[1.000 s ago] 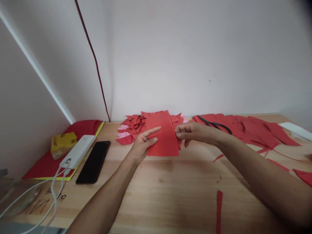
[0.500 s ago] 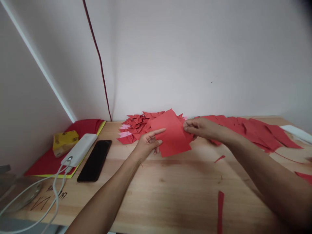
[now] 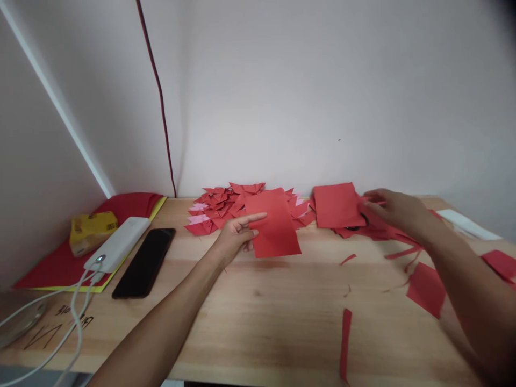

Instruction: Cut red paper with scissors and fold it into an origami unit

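Observation:
My left hand (image 3: pixel 236 235) pinches the left edge of a red paper rectangle (image 3: pixel 274 230), held just above the wooden table (image 3: pixel 258 312). My right hand (image 3: pixel 397 209) is off to the right, closed on the edge of a second red paper sheet (image 3: pixel 337 205) that it holds over the loose red sheets (image 3: pixel 387 232). Behind the left hand lies a heap of folded red and pink paper pieces (image 3: pixel 226 207) against the wall.
At the left lie a black phone (image 3: pixel 144 262), a white power bank (image 3: pixel 116 243) with white cables, and a yellow packet (image 3: pixel 92 230) on red and yellow sheets. Red paper strips (image 3: pixel 344 344) and scraps (image 3: pixel 426 288) dot the table at right. A white wall stands close behind.
The two hands held one stack together; now they have parted. My right hand has carried a separate red sheet to the right, while the left keeps the other piece.

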`<state>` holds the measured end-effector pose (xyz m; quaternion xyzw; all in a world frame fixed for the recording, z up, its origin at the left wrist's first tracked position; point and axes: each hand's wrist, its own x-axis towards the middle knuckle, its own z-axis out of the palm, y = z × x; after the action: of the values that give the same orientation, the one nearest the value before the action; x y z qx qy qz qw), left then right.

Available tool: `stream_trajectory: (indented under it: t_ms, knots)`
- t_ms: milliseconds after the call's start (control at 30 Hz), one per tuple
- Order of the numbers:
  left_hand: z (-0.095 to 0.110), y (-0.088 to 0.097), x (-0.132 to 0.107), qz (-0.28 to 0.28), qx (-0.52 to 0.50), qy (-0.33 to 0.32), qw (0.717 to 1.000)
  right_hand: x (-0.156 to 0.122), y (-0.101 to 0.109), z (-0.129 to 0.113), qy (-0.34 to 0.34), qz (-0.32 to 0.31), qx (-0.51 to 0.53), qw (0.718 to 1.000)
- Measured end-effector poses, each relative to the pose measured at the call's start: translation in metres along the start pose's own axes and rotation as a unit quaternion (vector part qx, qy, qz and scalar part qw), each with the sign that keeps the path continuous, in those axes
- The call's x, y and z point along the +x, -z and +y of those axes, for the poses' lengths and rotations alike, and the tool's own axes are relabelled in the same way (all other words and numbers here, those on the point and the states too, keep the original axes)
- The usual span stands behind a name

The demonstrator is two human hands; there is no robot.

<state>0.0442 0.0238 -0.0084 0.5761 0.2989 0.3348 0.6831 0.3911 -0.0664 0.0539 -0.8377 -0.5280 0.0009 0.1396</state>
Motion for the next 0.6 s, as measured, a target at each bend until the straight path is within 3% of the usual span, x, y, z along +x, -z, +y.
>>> stream_trajectory:
  t_ms: [100,133,200,267,400,533,600]
  knots:
    - [-0.001,-0.004,-0.001,-0.006,-0.029,0.012,0.999,-0.022,-0.003,-0.018,0.062,0.063,0.039,0.995]
    - [-0.001,-0.005,-0.001,-0.007,-0.036,0.016,0.999,-0.030,-0.007,-0.028,0.119,0.064,0.062,0.989]
    - [-0.001,-0.007,-0.002,-0.010,-0.043,0.019,0.999,-0.045,-0.019,-0.051,0.298,0.088,0.125,0.942]
    - [-0.001,-0.008,-0.002,-0.014,-0.046,0.017,0.999,-0.057,-0.034,-0.070,0.393,0.076,0.127,0.908]
    - [-0.003,-0.010,-0.003,-0.018,-0.058,0.020,0.998,-0.068,-0.062,-0.082,0.450,0.141,0.071,0.879]
    - [-0.005,-0.013,-0.003,-0.046,-0.049,0.043,0.997,-0.068,-0.073,-0.071,0.518,0.164,0.064,0.837]
    - [-0.006,-0.014,-0.003,-0.062,-0.032,0.042,0.997,-0.067,-0.075,-0.066,0.524,0.159,0.074,0.834]
